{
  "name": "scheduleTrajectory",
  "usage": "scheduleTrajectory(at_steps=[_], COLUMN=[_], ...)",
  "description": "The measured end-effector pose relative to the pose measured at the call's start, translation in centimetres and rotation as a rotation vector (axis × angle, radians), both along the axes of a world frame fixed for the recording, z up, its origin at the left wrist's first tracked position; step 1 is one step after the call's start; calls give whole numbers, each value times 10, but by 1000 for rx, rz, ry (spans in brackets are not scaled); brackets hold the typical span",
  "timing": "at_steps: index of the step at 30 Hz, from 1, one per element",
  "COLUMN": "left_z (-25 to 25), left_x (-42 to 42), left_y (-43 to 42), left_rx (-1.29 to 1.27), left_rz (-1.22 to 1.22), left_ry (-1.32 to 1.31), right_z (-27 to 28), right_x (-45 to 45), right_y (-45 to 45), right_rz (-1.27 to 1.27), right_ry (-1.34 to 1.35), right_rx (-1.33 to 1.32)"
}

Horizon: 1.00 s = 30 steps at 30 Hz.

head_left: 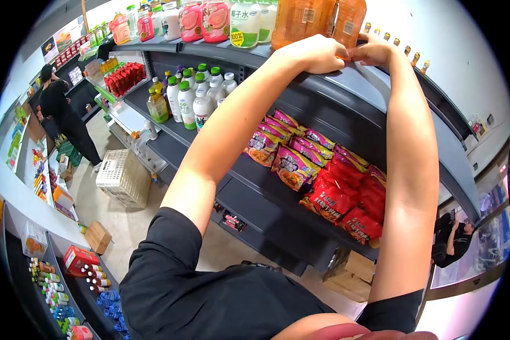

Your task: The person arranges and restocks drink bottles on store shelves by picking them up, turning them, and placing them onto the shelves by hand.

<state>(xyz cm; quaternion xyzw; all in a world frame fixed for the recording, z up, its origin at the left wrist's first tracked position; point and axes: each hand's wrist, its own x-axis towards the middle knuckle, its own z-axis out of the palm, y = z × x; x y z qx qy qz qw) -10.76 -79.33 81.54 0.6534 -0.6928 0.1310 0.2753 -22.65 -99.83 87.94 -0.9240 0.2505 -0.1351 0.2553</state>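
Observation:
Both arms reach up to the top shelf. My left hand has its fingers bent at the lower edge of the large orange bottles. My right hand is beside it, fingers closed near the base of the rightmost orange bottle. The fingertips of both hands nearly meet; what lies between them is too small to make out. Left of the orange bottles stand white-and-green coconut water bottles and pink bottles.
Below are white bottles, purple snack bags and red bags. A white crate sits on the floor at left. One person stands at far left, another at right. Small bottles line the right ledge.

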Motion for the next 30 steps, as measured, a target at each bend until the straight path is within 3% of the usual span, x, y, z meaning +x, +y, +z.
scheduleTrajectory(at_steps=[8,16,18,20,21,22,24,26,27,29,30], left_z=[1,3,-4,0,0,-11,-23,-82,-123,-251,-311], left_x=[4,6,15,10,10,16,-13,-22,-29,-23,-22], left_y=[-6,-11,-29,-24,-20,-22,33,79,109,150,184], left_rx=[-15,65,-10,-53,-77,-442,-933,-1123,-1137,-1008,-810], left_rz=[-35,37,-9,-10,-8,-235,-402,-551,-705,-507,-505], left_ry=[32,-5,9,-89,-137,-103,97,161,241,225,440], right_z=[-2,6,-11,-44,-64,-81,-149,-227,-277,-407,-475], right_x=[10,-4,-24,-48,-59,-70,-88,-106,-112,-103,-103], right_y=[26,64,107,167,205,238,265,276,288,290,294], right_rz=[-207,-164,-30,61,92,126,375,621,522,365,166], right_ry=[98,167,-117,-530,-654,-778,-940,-710,-505,-212,-97], right_rx=[-223,-458,-407,-549,-386,-229,100,320,620,934,1191])
